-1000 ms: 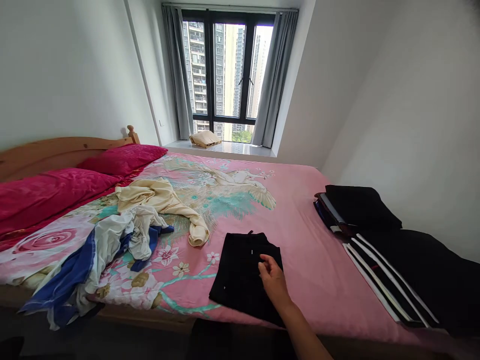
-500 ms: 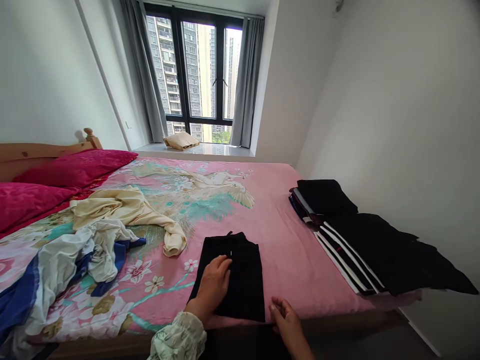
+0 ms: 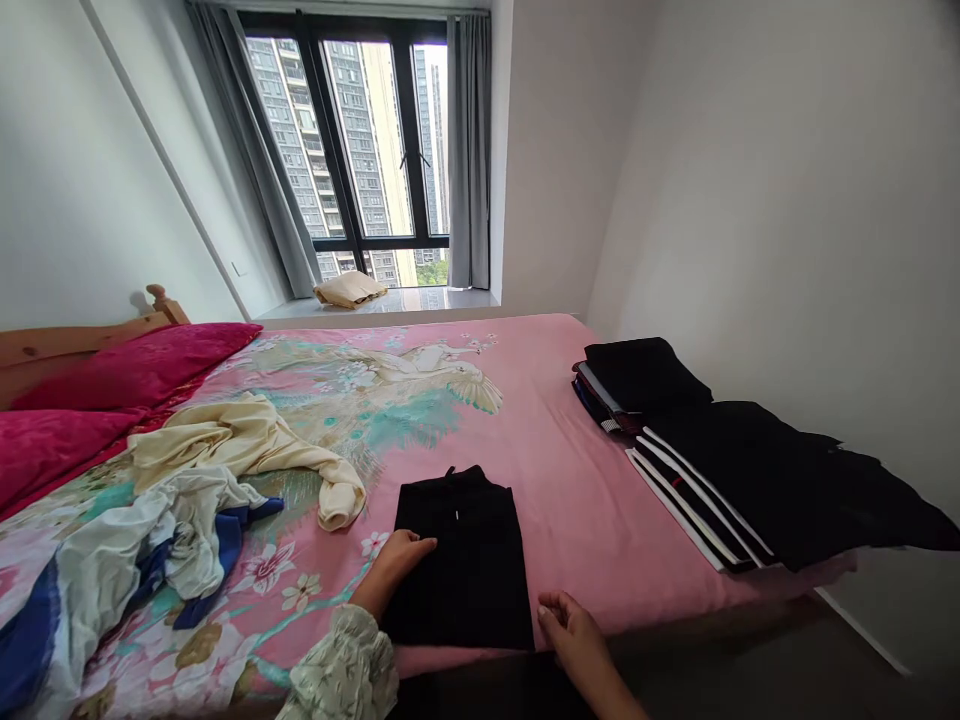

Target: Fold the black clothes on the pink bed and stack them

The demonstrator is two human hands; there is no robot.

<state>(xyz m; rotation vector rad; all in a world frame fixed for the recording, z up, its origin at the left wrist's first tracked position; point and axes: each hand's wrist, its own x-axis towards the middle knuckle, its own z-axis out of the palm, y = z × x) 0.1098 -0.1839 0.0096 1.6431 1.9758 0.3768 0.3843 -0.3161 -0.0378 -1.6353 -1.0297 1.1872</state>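
Observation:
A folded black garment (image 3: 480, 590), with a short tie at its top end and a small white mark, lies flat near the front edge of the bed. My left hand (image 3: 399, 562), in a pale green ruffled sleeve, is at the garment's left edge. One finger or the thumb rests on top of the cloth, and the other fingers are mostly hidden; the hand looks closed on that edge. Just off the lower right corner is my right hand (image 3: 576, 640), its fingers loosely bent with a gap to the thumb and nothing between them.
Stacked dark clothes (image 3: 645, 375) and a pile of black and white folded clothes (image 3: 712, 480) lie at the bed's right side. Crumpled cream cloth (image 3: 247, 440) and a white and blue garment (image 3: 195, 530) lie left. Red pillows (image 3: 142, 365) are by the headboard.
My left hand has slid left, from the middle of the black garment to its left edge. My right hand has barely moved. The view has shifted slightly.

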